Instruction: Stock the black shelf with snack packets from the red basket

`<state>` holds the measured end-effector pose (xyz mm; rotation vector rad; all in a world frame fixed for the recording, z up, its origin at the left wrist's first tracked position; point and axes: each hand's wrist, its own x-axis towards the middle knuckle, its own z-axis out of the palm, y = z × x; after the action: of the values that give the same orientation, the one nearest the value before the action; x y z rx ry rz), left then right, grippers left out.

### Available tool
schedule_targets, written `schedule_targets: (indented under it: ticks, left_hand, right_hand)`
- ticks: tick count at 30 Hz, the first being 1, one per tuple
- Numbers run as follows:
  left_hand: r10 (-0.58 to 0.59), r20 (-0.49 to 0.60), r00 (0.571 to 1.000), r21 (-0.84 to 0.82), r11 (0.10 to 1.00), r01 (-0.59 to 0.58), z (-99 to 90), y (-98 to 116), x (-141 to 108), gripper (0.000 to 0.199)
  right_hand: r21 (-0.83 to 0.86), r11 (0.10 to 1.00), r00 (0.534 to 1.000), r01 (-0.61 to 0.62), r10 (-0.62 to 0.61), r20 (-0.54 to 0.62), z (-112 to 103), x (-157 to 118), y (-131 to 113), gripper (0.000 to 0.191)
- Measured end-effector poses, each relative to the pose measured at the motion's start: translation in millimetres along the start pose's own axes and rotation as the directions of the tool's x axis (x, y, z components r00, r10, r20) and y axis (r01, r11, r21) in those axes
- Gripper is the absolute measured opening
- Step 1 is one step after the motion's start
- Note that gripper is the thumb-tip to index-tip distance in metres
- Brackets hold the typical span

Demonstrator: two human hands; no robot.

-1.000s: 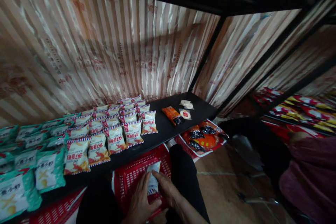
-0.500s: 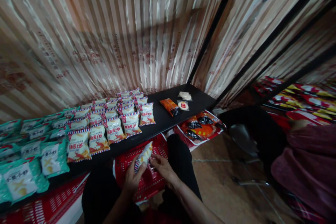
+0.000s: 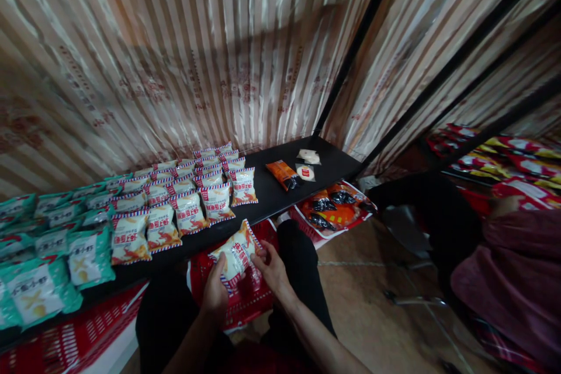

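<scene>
Between my two hands is a small white snack bag point(image 3: 237, 255) with red lettering, an orange picture and striped red-and-blue ends. My left hand point(image 3: 216, 287) grips its left side, thumb on the front. On the right edge, my right hand point(image 3: 270, 269) pinches the bag near a corner. The bag is tilted, its printed face toward me, above a red plastic basket point(image 3: 197, 280) between my knees. Matching white snack bags point(image 3: 188, 211) stand in rows on the black shelf point(image 3: 263, 204) just beyond my hands.
Teal snack bags point(image 3: 39, 292) fill the shelf's left end. An orange packet point(image 3: 283, 174) and white round packets point(image 3: 305, 172) lie to the right. Below is a basket of orange packets point(image 3: 339, 207). At the right sits another person point(image 3: 508, 280) near red-and-yellow bags point(image 3: 517, 158).
The snack bag has turned from edge-on to show its printed front. My right hand, previously beside it, now pinches its right edge.
</scene>
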<state>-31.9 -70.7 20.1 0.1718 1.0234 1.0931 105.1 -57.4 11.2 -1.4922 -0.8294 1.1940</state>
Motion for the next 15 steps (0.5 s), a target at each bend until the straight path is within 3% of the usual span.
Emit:
schedule_targets:
  ticks: [3, 8, 15]
  left_hand:
    - [-0.055, 0.018, 0.998, -0.151, 0.987, 0.057, 12.1, 1.6, -3.0, 0.054]
    - [-0.101, 0.045, 0.994, -0.238, 0.965, 0.109, 20.0, -0.5, -2.9, 0.055]
    - [-0.140, 0.008, 0.990, -0.196, 0.971, 0.139, 17.8, 2.6, -1.4, 0.054]
  right_hand:
    - [0.072, 0.995, 0.995, -0.066, 0.071, -0.068, 1.3, -0.5, -8.3, 0.059]
    - [0.292, 0.923, 0.967, -0.249, 0.223, 0.120, 6.2, -10.1, -27.7, 0.048]
    - [0.273, 0.933, 0.972, -0.232, 0.217, 0.086, 5.2, -6.1, -19.7, 0.049]
